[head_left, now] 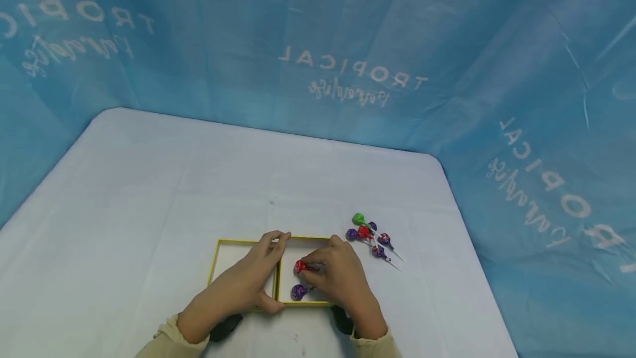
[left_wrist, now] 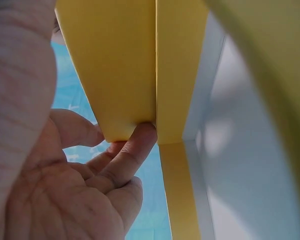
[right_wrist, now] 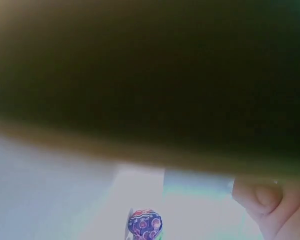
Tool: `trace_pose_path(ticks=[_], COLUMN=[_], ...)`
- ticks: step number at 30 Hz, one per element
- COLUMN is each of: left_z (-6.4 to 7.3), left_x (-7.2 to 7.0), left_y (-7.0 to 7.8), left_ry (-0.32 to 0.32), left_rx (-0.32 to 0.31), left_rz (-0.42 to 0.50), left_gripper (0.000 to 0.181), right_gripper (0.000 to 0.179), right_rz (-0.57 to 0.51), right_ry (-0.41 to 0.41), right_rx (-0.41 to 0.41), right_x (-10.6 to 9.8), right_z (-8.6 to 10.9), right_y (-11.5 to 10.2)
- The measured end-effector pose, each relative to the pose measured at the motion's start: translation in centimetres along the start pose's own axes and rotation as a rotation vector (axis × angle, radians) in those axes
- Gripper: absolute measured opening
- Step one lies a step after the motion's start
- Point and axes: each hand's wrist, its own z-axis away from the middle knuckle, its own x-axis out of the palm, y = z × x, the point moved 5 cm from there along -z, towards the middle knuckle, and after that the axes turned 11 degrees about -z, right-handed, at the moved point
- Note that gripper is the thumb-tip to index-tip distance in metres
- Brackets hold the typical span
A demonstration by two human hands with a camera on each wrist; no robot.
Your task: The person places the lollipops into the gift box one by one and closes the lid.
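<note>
Two shallow yellow-edged white boxes sit side by side, the left box (head_left: 215,261) against the right box (head_left: 304,247). My left hand (head_left: 243,280) spans both where they meet, thumb at the near edge and fingers at the far edge. In the left wrist view its fingertips (left_wrist: 146,131) press the yellow outer walls near the seam. Over the right box, my right hand (head_left: 343,272) pinches a red-wrapped lollipop (head_left: 299,267), its stick mostly hidden by the fingers. A purple-wrapped lollipop (head_left: 298,292) lies in that box just nearer to me; the right wrist view shows a purple wrapper (right_wrist: 145,224).
Right of the boxes lies a loose pile of lollipops: a green one (head_left: 359,219), a red one (head_left: 364,231) and several purple ones (head_left: 379,251), sticks pointing right. A white cloth (head_left: 149,192) covers the table. Blue printed curtains (head_left: 238,43) hang behind and at the sides.
</note>
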Motion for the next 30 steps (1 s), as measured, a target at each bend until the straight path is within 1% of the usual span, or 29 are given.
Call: trace_pose_path(ticks=[4, 8, 16, 21, 27, 30], left_z=[-0.26, -0.33, -0.16, -0.19, -0.16, -0.24], left_x=[-0.08, -0.22, 0.02, 0.08, -0.2, -0.23], left_y=[-0.08, -0.03, -0.07, -0.15, -0.09, -0.09], left_ry=[-0.016, -0.002, -0.008, -0.012, -0.018, -0.019], left_rx=[0.009, 0.024, -0.014, -0.011, -0.01, -0.006], left_rz=[0.002, -0.008, 0.017, 0.02, 0.025, 0.023], left_gripper=[0.12, 0.12, 0.122, 0.123, 0.123, 0.123], right_gripper=[0.014, 0.014, 0.013, 0.013, 0.013, 0.015], right_rz=[0.019, 0.032, 0.045, 0.049, 0.049, 0.057], right_ry=[0.01, 0.006, -0.05, -0.064, -0.064, -0.081], right_rx=[-0.005, -0.01, 0.007, 0.031, 0.019, 0.016], right_x=[0.09, 0.14, 0.46, 0.49, 0.52, 0.37], right_z=[0.06, 0.03, 0.0, 0.01, 0.12, -0.03], right_y=[0.07, 0.07, -0.05, -0.11, -0.11, -0.11])
